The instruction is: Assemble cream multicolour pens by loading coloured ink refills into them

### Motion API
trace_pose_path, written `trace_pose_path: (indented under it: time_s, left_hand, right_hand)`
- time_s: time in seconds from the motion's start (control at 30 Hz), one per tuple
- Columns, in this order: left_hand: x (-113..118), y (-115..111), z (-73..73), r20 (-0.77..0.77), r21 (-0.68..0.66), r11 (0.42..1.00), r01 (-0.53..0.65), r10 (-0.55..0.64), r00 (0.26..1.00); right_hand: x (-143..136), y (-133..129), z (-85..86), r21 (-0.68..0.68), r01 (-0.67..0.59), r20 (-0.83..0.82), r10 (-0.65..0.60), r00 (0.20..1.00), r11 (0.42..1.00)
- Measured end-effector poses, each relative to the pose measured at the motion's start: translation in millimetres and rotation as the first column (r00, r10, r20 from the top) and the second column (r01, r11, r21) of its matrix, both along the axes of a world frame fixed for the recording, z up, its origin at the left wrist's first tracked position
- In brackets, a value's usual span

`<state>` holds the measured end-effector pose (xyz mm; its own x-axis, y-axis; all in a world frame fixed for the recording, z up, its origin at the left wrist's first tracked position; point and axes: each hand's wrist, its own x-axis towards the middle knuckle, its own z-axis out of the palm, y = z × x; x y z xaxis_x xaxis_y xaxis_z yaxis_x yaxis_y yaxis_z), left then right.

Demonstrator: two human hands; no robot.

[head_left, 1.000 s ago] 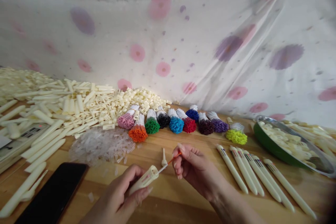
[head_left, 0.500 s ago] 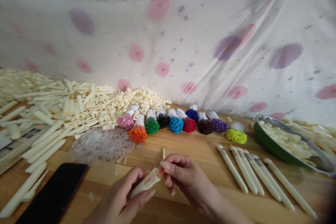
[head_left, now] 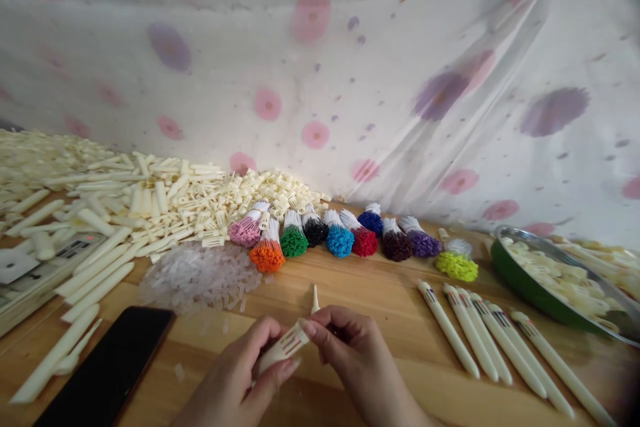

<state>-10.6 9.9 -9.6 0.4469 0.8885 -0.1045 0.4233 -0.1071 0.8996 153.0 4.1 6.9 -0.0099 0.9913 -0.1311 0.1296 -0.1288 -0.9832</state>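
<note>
My left hand [head_left: 245, 363] is wrapped round a cream slotted pen barrel [head_left: 284, 348], tilted with its open end up and to the right. Reddish lines show in its slots. The thumb and forefinger of my right hand [head_left: 345, 340] pinch at that open end; whatever sits between the fingertips is hidden. A thin cream pointed piece [head_left: 315, 299] sticks up beyond the right fingers. Beyond both hands, the orange-tipped bundle [head_left: 267, 250] stands nearest among several coloured bundles, with the blue [head_left: 340, 237] and red [head_left: 363, 239] ones to its right.
Assembled pens [head_left: 447, 327] lie at the right, before a green-sided bowl [head_left: 520, 287] of cream parts. At the left are a black phone [head_left: 107, 367], clear small pieces [head_left: 197, 277] and a heap of cream parts [head_left: 195, 197]. A flowered sheet [head_left: 300, 67] hangs behind.
The orange-red piece between my right fingertips and the barrel no longer shows. My right fingers are now against the barrel's open end. The whole view has shifted slightly.
</note>
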Motion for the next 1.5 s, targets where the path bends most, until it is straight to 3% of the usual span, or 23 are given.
trace_pose_path:
  time_s: [0.2, 0.33, 0.4, 0.57, 0.67, 0.8, 0.87, 1.0, 1.07, 1.17, 1.27, 1.37, 1.5]
  left_hand:
    - [-1, 1, 2.3, 0.021, 0.007, 1.000, 0.006, -0.006, 1.000]
    - [-3, 2, 2.3, 0.054, -0.012, 1.000, 0.010, -0.010, 0.998]
    - [-3, 2, 2.6, 0.060, -0.014, 1.000, 0.025, -0.024, 0.998]
    - [-1, 1, 1.7, 0.052, -0.031, 0.999, 0.031, -0.030, 0.998]
    - [0, 1, 0.1, 0.066, -0.032, 0.998, 0.055, -0.053, 0.996]
    - [-1, 1, 0.4, 0.052, -0.037, 0.998, 0.056, -0.054, 0.997]
    - [-2, 1, 2.2, 0.062, -0.044, 0.997, 0.060, -0.057, 0.996]
    - [-3, 2, 6.1, 0.103, -0.081, 0.994, 0.074, -0.065, 0.992]
    - [-3, 3, 6.5, 0.148, -0.137, 0.985, 0.107, -0.086, 0.985]
    - [-2, 3, 5.3, 0.181, -0.196, 0.969, 0.152, -0.117, 0.977]
    - [-2, 2, 4.0, 0.088, -0.101, 0.990, 0.095, -0.086, 0.992]
    - [-2, 0, 3.5, -0.012, 0.023, 0.999, 0.025, -0.024, 1.000]
    - [-3, -2, 2.3, -0.035, 0.094, 0.995, -0.024, 0.027, 0.999]
  right_hand:
    - [6, -8, 12.9, 0.040, -0.167, 0.156, 0.159, 0.975, 0.985]
    - [11, -16, 23.8, 0.136, -0.176, 0.328, 0.123, 0.937, 0.975]
    - [13, -16, 24.0, 0.141, -0.174, 0.391, 0.106, 0.914, 0.975]
    - [13, -11, 18.5, 0.091, -0.304, 0.447, 0.234, 0.863, 0.948]
    - [11, -12, 17.9, 0.074, -0.323, 0.452, 0.256, 0.854, 0.944]
    - [13, -16, 18.8, 0.029, -0.227, 0.310, 0.208, 0.928, 0.973]
    - [17, -14, 21.3, -0.101, -0.213, 0.164, 0.228, 0.960, 0.972]
    - [23, -8, 31.1, -0.378, -0.306, -0.055, 0.309, 0.950, 0.874]
    - [23, -7, 35.6, -0.369, -0.326, -0.039, 0.337, 0.941, 0.870]
    - [21, -10, 39.3, -0.262, -0.292, 0.096, 0.326, 0.940, 0.920]
    - [20, -11, 38.1, -0.234, -0.262, 0.159, 0.302, 0.940, 0.936]
    - [23, -8, 32.5, -0.270, -0.377, 0.006, 0.393, 0.919, 0.886]
    - [28, -4, 25.7, -0.266, -0.440, -0.212, 0.393, 0.895, 0.858]
